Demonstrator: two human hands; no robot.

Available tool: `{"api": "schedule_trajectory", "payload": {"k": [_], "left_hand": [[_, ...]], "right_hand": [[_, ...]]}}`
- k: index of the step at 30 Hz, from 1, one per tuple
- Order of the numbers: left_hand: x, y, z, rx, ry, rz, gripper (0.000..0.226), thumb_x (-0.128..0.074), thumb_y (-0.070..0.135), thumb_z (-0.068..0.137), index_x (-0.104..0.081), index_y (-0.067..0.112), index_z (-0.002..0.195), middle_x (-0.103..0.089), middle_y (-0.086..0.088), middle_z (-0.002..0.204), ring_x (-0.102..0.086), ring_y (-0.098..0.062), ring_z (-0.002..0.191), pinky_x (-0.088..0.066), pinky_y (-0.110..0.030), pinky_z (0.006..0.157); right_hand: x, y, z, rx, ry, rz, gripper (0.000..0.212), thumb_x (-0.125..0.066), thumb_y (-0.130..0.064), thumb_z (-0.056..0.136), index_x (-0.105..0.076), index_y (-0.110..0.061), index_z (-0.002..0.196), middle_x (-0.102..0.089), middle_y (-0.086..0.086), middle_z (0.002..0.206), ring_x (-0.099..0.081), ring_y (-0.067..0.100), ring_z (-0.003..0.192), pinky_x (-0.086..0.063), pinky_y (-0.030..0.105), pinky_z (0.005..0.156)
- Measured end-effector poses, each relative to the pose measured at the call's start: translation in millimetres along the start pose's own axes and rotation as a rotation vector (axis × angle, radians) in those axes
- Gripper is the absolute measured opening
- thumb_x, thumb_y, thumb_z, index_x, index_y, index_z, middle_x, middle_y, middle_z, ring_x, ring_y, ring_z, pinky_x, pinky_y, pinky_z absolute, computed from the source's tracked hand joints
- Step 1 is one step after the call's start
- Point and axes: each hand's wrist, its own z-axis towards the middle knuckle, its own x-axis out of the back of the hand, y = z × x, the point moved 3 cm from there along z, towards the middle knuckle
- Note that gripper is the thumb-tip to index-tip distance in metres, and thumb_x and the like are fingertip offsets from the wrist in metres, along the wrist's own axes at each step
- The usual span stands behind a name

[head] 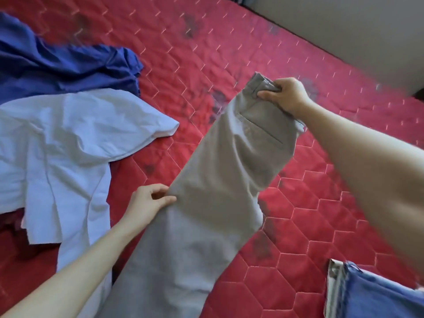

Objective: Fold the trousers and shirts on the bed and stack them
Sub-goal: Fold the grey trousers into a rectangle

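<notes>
Trousers (206, 203): held above bed (298, 214), legs together, not yet folded short.
Right hand (286, 96): fingers clamped on waistband.
Left hand (149, 203): pinched leg edge.
Left: shirts (64, 138), unfolded; no stack seen.

matt cloth trousers (206, 203), quilted bedcover (298, 214)

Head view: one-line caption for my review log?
Right hand grips grey trousers at the waistband, left hand pinches their edge, above red bed.
</notes>
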Motion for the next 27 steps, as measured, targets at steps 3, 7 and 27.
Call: {"api": "schedule_trajectory", "payload": {"k": [3,7,27], "left_hand": [[-11,14,60,-0.056,0.206,0.342,0.033,-0.071,0.008,0.083,-0.068,0.016,0.114,-0.064,-0.004,0.113,-0.058,-0.019,0.102,-0.041,-0.025,0.088],[-53,17,92,-0.169,0.280,0.733,0.052,-0.052,0.021,0.097,-0.036,0.008,0.146,-0.034,-0.013,0.152,-0.029,-0.029,0.141,-0.023,-0.040,0.114],[-118,-48,124,-0.478,0.165,1.032,0.063,-0.035,0.043,0.094,-0.032,0.014,0.150,-0.024,-0.010,0.159,-0.017,-0.027,0.148,-0.017,-0.055,0.116]], "right_hand": [[-14,8,49,-0.184,-0.005,-0.154,0.060,-0.065,-0.047,0.086,-0.048,-0.012,0.132,-0.047,0.015,0.129,-0.047,0.030,0.118,-0.044,0.040,0.094],[-64,7,44,-0.130,-0.081,-0.203,0.059,-0.052,-0.038,0.097,-0.033,-0.010,0.145,-0.035,0.020,0.142,-0.036,0.037,0.131,-0.038,0.049,0.104],[-226,90,35,0.003,0.023,-0.372,0.061,-0.021,-0.053,0.101,-0.008,-0.028,0.155,-0.001,0.004,0.163,0.003,0.019,0.150,0.004,0.038,0.121]]}}
